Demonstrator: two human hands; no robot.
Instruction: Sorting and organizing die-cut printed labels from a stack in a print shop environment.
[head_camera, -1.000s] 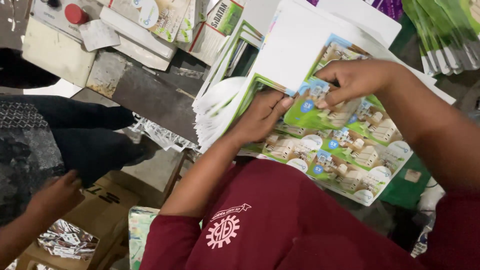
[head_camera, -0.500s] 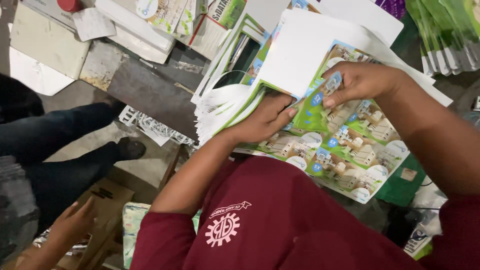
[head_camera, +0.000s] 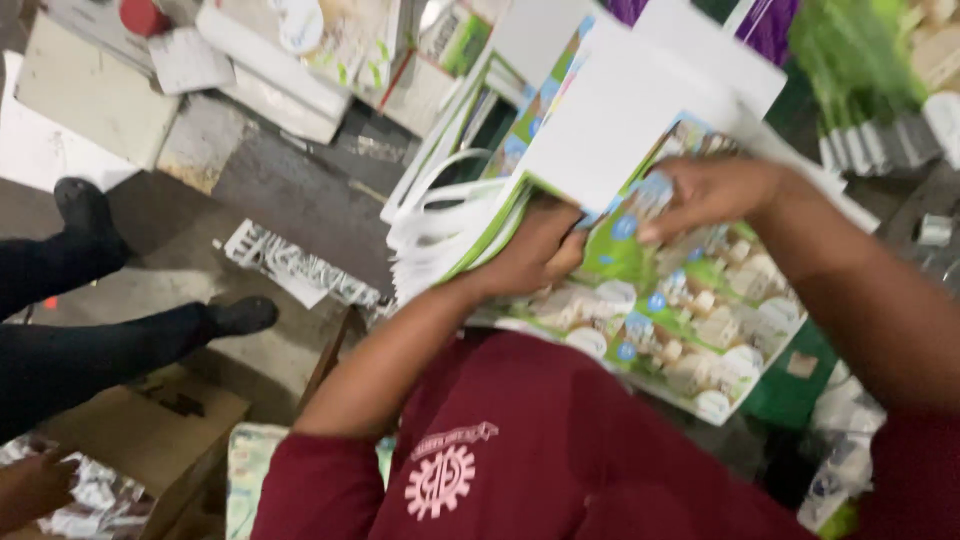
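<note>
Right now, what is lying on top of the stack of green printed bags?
A plain white sheet covers the upper part of the stack of green printed bags; the right hand and left hand rest on it. Bags beneath stay hidden.

I see a stack of flat printed bags (head_camera: 690, 320), green, white and blue. Left of that stack lies a cardboard box (head_camera: 140, 440); above the stack, white cartons (head_camera: 290, 70); to its upper right, green packs (head_camera: 860, 80).
</note>
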